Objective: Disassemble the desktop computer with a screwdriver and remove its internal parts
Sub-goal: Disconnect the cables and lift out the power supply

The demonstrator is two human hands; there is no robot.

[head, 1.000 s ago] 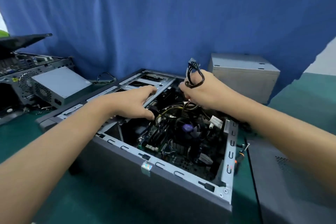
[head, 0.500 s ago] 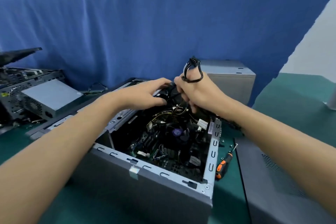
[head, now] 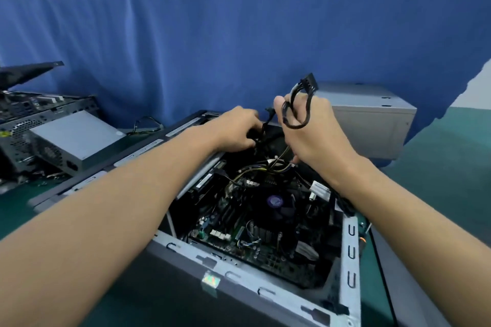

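**Both hands meet on a cable at the far end of an open computer**

A second ago the left hand (head: pixel 236 127) lay on the metal rail along the case. It has since slid across to join the right hand (head: pixel 313 133), which has lifted a little higher. With both hands now on the wiring, this is probably the unplugging stage, done before any part can come out.

The right hand's thumb and fingers are curled round a looped black cable (head: pixel 293 114), glossy and rubbery, with its blocky plug (head: pixel 309 83) sticking up above the knuckles. The left hand's fingers are curled and pinch a lower stretch of what looks like the same cable; the fingertips themselves are hidden.

The computer case (head: pixel 350 247) lies open on its side on a green mat (head: pixel 438 167), directly under the hands. Its edges are pale sheet metal with punched slots. Inside are a dark green circuit board (head: pixel 233 233), a round black fan (head: pixel 276 202) with a purple sticker, and thin yellow and black wires (head: pixel 255 170).

A plain grey metal box (head: pixel 372 119) stands behind the case, a boxy silver power supply (head: pixel 77 135) sits to the left, and creased blue cloth (head: pixel 212 21) hangs behind everything.
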